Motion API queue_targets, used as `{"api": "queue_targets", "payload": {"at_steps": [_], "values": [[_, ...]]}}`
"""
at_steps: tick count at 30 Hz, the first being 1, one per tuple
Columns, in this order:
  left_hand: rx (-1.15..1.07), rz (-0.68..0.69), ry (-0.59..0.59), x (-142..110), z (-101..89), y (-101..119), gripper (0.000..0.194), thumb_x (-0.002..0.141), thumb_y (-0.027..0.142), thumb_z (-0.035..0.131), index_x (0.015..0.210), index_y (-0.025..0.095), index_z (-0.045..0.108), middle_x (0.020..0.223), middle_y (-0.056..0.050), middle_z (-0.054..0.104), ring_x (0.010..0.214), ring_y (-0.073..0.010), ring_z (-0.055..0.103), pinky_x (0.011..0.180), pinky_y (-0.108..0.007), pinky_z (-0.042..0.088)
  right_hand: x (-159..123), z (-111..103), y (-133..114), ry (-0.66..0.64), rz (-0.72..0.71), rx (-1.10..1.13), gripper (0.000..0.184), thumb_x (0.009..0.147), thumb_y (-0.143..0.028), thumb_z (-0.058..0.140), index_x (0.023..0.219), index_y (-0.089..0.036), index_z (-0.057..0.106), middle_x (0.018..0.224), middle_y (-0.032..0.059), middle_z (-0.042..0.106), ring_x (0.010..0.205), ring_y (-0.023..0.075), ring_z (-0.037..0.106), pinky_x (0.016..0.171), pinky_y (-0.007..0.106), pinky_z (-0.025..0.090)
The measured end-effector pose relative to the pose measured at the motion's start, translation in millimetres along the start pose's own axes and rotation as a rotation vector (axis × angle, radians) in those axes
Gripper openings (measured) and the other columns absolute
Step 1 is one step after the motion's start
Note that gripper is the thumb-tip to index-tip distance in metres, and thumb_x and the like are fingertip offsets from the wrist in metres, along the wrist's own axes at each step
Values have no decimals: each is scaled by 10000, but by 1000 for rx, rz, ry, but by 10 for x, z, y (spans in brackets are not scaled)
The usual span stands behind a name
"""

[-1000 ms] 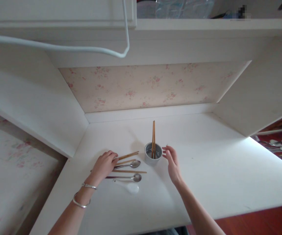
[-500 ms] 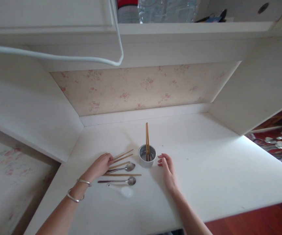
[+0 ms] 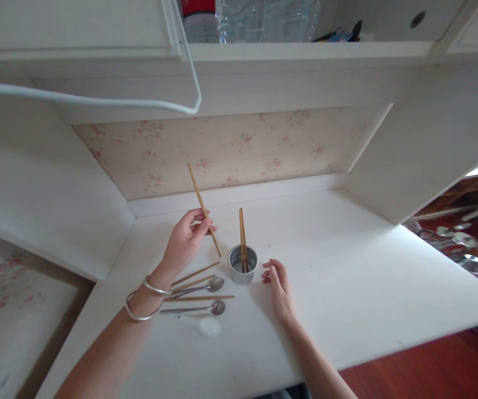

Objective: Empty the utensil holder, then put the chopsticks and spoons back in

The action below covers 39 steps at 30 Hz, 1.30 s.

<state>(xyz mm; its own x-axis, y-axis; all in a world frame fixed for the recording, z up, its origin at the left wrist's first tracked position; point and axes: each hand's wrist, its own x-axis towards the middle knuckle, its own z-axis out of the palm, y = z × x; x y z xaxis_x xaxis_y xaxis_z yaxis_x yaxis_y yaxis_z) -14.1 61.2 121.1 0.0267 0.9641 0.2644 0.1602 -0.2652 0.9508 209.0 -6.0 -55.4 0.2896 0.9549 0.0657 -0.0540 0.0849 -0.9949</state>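
My left hand [image 3: 189, 235] pinches a wooden chopstick [image 3: 199, 194], held tilted above the table with its lower end near the metal cup [image 3: 242, 277]. Two chopsticks [image 3: 242, 233] stand upright in that cup. Just right of the cup my right hand [image 3: 279, 288] rests with fingers loosely curled and apart, holding nothing. On the table, left of the cup, lie several more chopsticks [image 3: 217, 298], a metal spoon [image 3: 215, 285], a second metal spoon [image 3: 217, 307] below it and a white soup spoon [image 3: 209, 327]. My left hand and wrist cover some of their handle ends.
The white table [image 3: 325, 277] is bounded by a floral back wall [image 3: 222, 149] and white side panels. Overhead, a white bent rod [image 3: 139, 103] hangs before a shelf with plastic bottles [image 3: 263, 22]. At far right, shiny metal items [image 3: 467, 241] stand lower down.
My left hand has lifted one chopstick off the table and brought it up and right, turning it steeply. My right hand stays by the cup. The whole view has shifted slightly.
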Motion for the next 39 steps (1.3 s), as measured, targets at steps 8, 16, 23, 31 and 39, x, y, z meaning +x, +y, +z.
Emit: {"api": "queue_targets", "payload": {"at_steps": [8, 16, 23, 31, 39], "values": [[227, -39, -72, 52, 420, -445, 317, 856, 462, 518, 916, 171, 628, 836, -50, 690, 780, -167, 653, 753, -286, 506, -18, -8, -65, -18, 16, -49, 317, 915, -474, 432, 1110, -239, 515, 843, -8, 590, 698, 142, 543, 713, 278, 457], [398, 51, -142, -91, 565, -617, 352, 882, 449, 470, 837, 188, 701, 872, -50, 704, 809, -163, 645, 741, -244, 480, -8, -6, -58, -33, 25, -49, 342, 911, -483, 425, 1121, -227, 511, 911, 17, 609, 666, 137, 533, 677, 278, 450], [441, 89, -164, -111, 605, -713, 350, 889, 436, 474, 817, 196, 718, 880, -49, 687, 821, -154, 631, 743, -244, 480, 2, -16, -25, -40, 57, -81, 356, 903, -492, 438, 1123, -224, 521, 911, 19, 621, 661, 134, 540, 668, 271, 444], [383, 28, -148, -229, 492, -690, 318, 881, 434, 491, 929, 198, 699, 962, -55, 673, 851, -155, 626, 742, -247, 494, -6, -16, -21, -30, 52, -99, 355, 889, -495, 463, 1106, -224, 539, 815, -4, 614, 648, 139, 545, 660, 273, 444], [274, -203, 8, -893, 72, -640, 320, 872, 453, 499, 935, 179, 651, 786, -23, 655, 688, -144, 584, 642, -239, 454, -40, -26, -122, 173, 13, -22, 301, 871, -483, 490, 971, -208, 560, 783, -15, 559, 619, 124, 469, 626, 258, 413]]}}
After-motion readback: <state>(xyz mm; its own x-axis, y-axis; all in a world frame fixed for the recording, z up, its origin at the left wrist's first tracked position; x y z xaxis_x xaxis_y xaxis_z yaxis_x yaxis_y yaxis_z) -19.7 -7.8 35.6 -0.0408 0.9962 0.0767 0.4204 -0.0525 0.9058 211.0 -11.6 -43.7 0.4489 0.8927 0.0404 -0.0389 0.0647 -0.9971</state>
